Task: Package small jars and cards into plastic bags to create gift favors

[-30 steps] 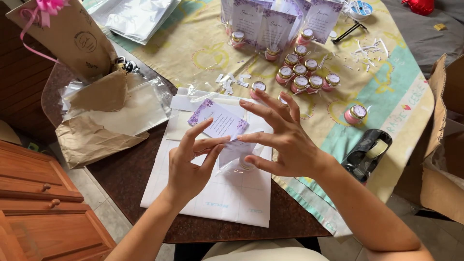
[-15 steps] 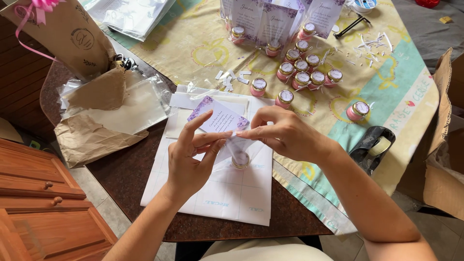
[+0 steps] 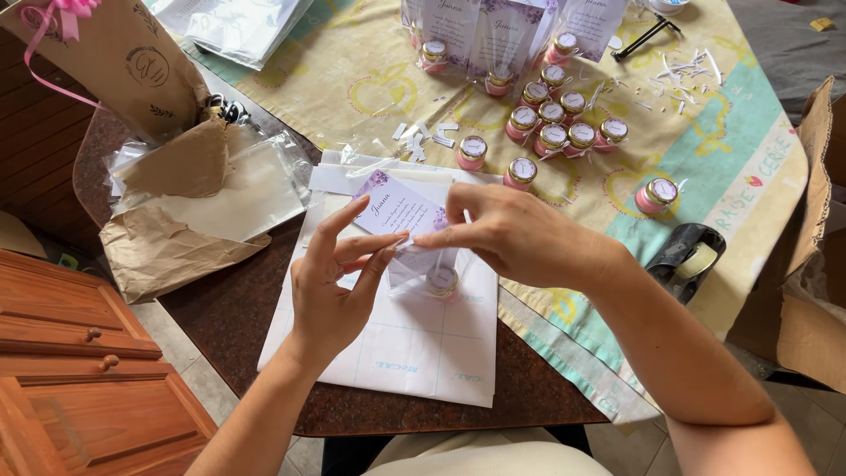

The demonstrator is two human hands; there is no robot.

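Hands meet over a white sheet spread on the dark tabletop. Left hand: thumb and forefinger pinched on the top edge of a clear cellophane bag, other fingers fanned upward. Right hand: fingers curled, fingertips pinching the same bag edge from the other side, touching the left fingertips. Inside the bag, a small pink jar with a gold lid lies on its side, low in the bag, resting on the white sheet. A lilac printed card with a floral corner lies tilted just behind the pinch point; cannot tell whether it sits inside the bag or behind it.

Beyond the hands, on a yellow patterned cloth: a cluster of like pink jars, two more jars just beside the sheet's far edge, one lone jar to the right. Bagged jars with cards stand at the far edge. White paper scraps scattered near the cluster. Black tape dispenser right of the right forearm. Left side: crumpled brown paper, clear bags, a brown gift bag with pink ribbon
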